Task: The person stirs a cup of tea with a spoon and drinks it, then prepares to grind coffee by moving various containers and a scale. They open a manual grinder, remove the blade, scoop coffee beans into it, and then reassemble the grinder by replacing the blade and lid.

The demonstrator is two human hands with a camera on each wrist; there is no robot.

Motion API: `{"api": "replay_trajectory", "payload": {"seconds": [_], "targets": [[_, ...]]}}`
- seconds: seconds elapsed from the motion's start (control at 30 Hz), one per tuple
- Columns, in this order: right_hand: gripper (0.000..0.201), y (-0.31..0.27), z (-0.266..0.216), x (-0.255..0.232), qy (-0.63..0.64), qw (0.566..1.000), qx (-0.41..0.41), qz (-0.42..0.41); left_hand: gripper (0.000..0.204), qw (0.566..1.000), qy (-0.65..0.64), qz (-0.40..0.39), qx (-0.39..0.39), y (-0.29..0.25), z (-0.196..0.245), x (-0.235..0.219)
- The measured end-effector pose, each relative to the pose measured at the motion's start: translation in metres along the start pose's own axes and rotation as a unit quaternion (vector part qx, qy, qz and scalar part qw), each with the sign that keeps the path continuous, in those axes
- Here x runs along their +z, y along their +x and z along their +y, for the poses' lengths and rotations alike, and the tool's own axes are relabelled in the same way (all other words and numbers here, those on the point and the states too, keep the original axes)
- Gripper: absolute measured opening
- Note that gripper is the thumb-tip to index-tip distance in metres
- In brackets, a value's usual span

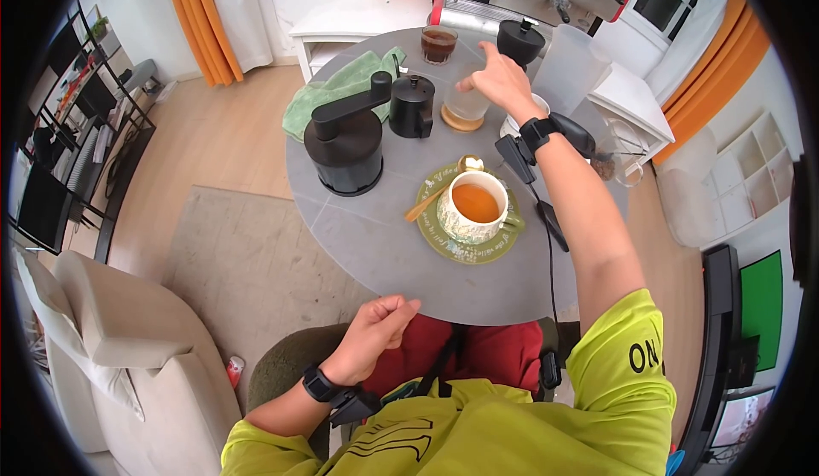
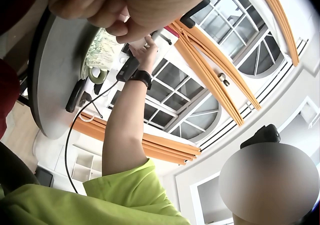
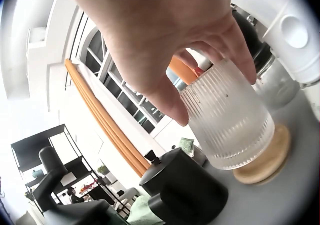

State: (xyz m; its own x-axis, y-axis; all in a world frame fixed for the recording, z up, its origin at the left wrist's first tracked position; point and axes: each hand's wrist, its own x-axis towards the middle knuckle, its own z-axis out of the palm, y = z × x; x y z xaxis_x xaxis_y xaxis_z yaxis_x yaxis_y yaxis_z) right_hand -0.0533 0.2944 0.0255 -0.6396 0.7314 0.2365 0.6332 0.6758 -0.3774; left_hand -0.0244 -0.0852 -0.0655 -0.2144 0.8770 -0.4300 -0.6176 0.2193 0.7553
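Observation:
In the right wrist view my right hand [image 3: 170, 35] grips a ribbed clear glass [image 3: 230, 117] by its rim from above, thumb on one side and fingers on the other. The glass tilts over a round wooden coaster [image 3: 281, 152]; whether they touch I cannot tell. The head view has this hand [image 1: 503, 82] over the glass [image 1: 465, 99] at the table's far side. My left hand [image 1: 374, 335] holds nothing, its fingers loosely curled near the front table edge; the left wrist view shows those fingers [image 2: 95, 5] close up.
A patterned cup [image 1: 474, 205] of orange-brown liquid stands on a green saucer [image 1: 465, 252] with a spoon. To the left are a black grinder [image 1: 344, 156], a black pitcher [image 1: 412, 107] and a green towel [image 1: 328, 92]. A dark drink [image 1: 438, 46] stands behind; a cable [image 1: 550, 263] crosses the right side.

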Motion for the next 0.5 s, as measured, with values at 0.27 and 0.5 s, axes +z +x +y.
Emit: {"api": "replay_trajectory", "payload": {"seconds": [0.27, 0.5], "targets": [[0.096, 0.0007, 0.001, 0.0, -0.008, 1.0, 0.011, 0.001, 0.035, 1.0, -0.002, 0.002, -0.003, 0.0003, 0.0013, 0.0003], [0.088, -0.0017, 0.0005, 0.0009, -0.021, 1.0, 0.001, 0.011, 0.034, 1.0, -0.002, -0.001, 0.003, -0.0002, 0.0027, 0.0014]]}}
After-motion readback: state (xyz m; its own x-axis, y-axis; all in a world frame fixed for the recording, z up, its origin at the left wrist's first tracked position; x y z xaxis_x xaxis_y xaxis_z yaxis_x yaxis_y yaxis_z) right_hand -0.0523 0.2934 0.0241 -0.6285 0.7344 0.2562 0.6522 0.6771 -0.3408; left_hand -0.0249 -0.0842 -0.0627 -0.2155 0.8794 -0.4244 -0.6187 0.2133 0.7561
